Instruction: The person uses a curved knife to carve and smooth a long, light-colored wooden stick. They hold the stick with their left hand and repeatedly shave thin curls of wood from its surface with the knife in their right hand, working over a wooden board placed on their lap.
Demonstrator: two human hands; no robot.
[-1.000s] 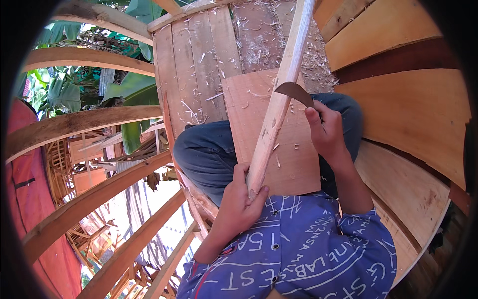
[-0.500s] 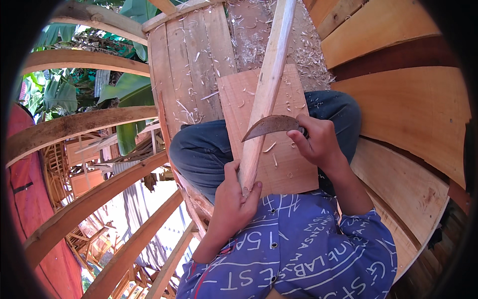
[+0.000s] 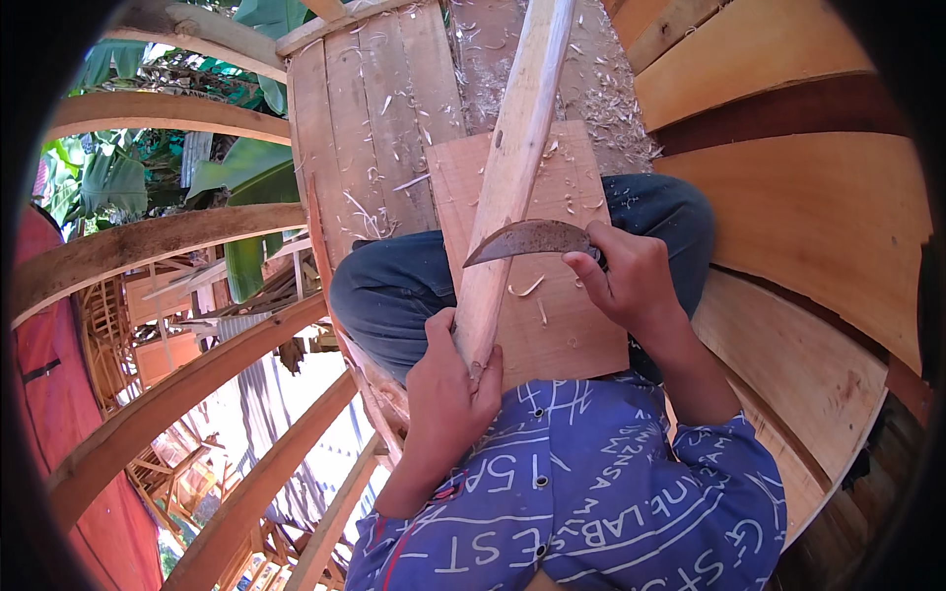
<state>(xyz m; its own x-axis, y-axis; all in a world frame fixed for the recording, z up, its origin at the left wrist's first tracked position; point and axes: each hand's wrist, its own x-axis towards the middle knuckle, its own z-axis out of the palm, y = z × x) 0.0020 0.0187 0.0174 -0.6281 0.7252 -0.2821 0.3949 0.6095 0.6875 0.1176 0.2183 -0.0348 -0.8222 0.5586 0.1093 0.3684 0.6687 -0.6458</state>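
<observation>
My left hand (image 3: 448,379) is closed around the near end of a long squared wooden pole (image 3: 507,187), which slants away from me toward the top of the view. In my right hand (image 3: 633,271) is a sickle with a curved, rust-brown blade (image 3: 529,240). The blade lies across the pole a little beyond my left hand, its point past the pole's left side. The sickle's handle is mostly hidden in my fingers. Under the pole a flat wooden board (image 3: 567,330) rests across my lap, with a few curled shavings (image 3: 527,287) on it.
Wood shavings litter the plank floor (image 3: 370,108) ahead of me. A wall of wide boards (image 3: 798,207) rises at my right. On the left stand spaced wooden slats (image 3: 168,236), with banana leaves (image 3: 241,172) and stacked timber outside. My bent knees (image 3: 394,291) flank the board.
My left hand and the near end of the pole have shifted slightly left. The sickle blade has also moved a little left and up, still across the pole.
</observation>
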